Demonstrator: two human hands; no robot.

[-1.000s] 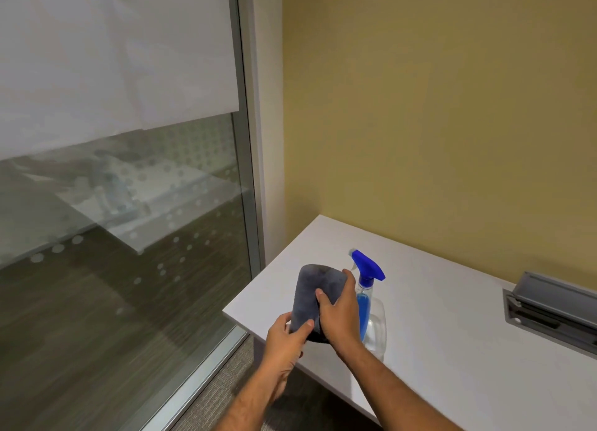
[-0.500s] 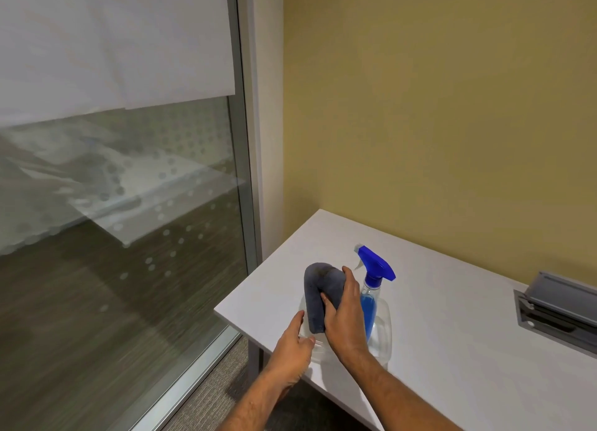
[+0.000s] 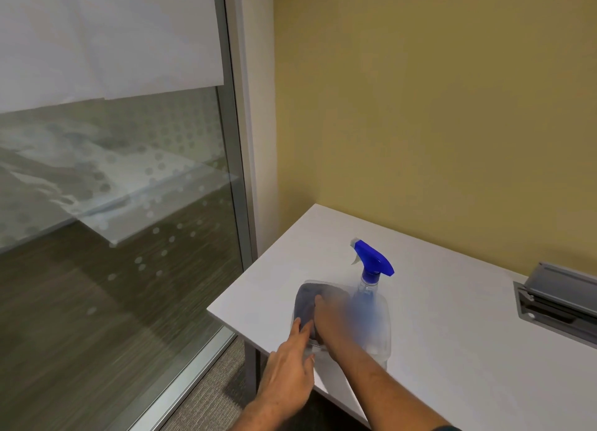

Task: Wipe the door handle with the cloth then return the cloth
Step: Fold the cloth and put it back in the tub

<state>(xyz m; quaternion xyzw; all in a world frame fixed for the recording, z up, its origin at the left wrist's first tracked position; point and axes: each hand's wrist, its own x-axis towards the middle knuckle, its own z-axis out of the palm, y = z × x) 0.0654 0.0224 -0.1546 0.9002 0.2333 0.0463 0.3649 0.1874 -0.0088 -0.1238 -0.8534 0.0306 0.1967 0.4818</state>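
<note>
At lower centre, the right hand [image 3: 332, 314], blurred, presses the grey cloth [image 3: 305, 304] into a clear container [image 3: 381, 330]; the left hand [image 3: 287, 372] spreads open beside it.

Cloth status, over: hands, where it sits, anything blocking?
Right hand blurred, on cloth, grip unclear. Left hand open at clear container rim. Cloth down inside container beside spray bottle. Nothing blocking.

Your left hand [image 3: 287, 371] and right hand [image 3: 329, 320] are both bare, with no gloves, rings or watch visible. Your forearms are uncovered. A dark sleeve edge [image 3: 444, 428] shows on your right arm at the frame's bottom. The right hand is motion-blurred.
</note>
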